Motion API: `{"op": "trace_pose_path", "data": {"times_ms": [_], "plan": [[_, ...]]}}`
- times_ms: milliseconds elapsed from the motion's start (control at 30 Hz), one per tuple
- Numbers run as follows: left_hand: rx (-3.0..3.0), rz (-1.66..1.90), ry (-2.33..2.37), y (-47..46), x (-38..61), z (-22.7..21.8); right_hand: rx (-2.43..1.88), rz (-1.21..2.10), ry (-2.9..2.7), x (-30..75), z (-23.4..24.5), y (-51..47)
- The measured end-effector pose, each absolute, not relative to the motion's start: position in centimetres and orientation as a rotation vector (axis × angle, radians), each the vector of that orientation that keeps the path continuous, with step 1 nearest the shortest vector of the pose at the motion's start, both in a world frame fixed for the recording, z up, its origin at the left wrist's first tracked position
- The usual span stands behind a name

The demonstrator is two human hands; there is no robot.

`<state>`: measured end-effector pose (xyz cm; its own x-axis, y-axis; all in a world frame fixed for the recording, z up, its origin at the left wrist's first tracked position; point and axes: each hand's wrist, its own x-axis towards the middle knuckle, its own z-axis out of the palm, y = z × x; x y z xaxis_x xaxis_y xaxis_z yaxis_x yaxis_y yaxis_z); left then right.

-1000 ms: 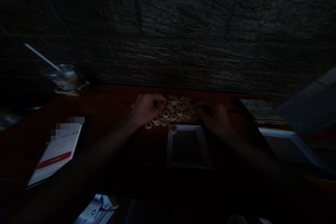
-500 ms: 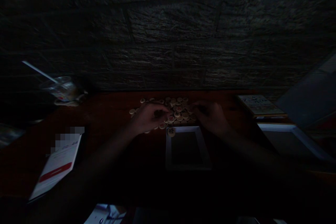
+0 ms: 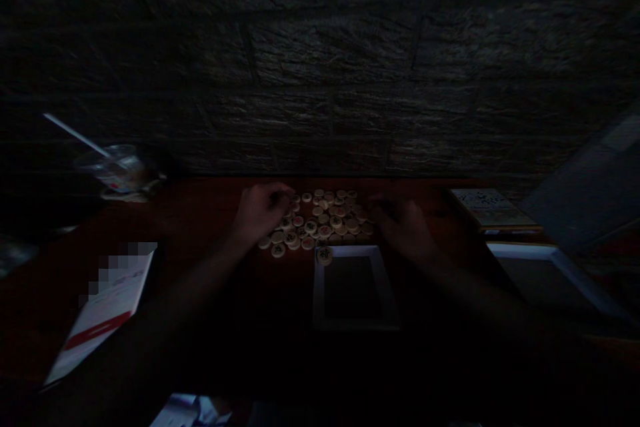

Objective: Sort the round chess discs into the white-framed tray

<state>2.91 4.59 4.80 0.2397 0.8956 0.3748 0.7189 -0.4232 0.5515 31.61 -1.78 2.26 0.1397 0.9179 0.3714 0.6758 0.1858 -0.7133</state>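
Many round wooden Chinese chess pieces (image 3: 311, 227) lie in a loose pile on the dark reddish table, some stacked on others, with red or dark characters. My left hand (image 3: 263, 212) is at the pile's left edge, fingers loosely curved, the tips beside the back pieces; I see nothing held. At the right edge, my right hand (image 3: 405, 223) has its fingers bent toward the pile with a gap to the thumb, and no piece shows in it. One chess piece (image 3: 325, 255) rests at the far left corner of a shallow open box (image 3: 389, 287). Dim light hides finger detail.
A second shallow box part (image 3: 575, 267) lies at the right, near a flat printed box (image 3: 493, 207). On the left are a clear cup (image 3: 120, 170) with a straw and a phone (image 3: 100, 327) with a lit screen. A stone wall (image 3: 330, 67) rises behind the table.
My left hand has moved left and slightly back off the pile, uncovering pieces it hid before. My right hand stays nearly in place at the right edge.
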Motion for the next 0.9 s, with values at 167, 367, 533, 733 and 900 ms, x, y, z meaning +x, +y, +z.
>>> {"op": "trace_pose_path", "data": {"times_ms": [167,367,533,733,900], "plan": [[2.202,1.038,1.634,5.3,1.9,5.2,-1.558,0.345,-1.626,31.7,2.0,-1.8],[2.199,1.034,1.694,6.0,1.0,5.1,-1.536,0.347,-1.637,31.9,1.8,-1.7],[2.246,0.997,1.612,6.0,1.2,4.7,-1.586,0.377,-1.629,31.8,1.8,-1.7],[2.274,0.959,1.576,5.6,1.7,5.0,-1.578,0.376,-1.645,31.8,1.8,-1.7],[2.26,0.934,1.568,5.5,1.8,5.1,-1.608,0.377,-1.639,31.8,1.7,-1.7]]}}
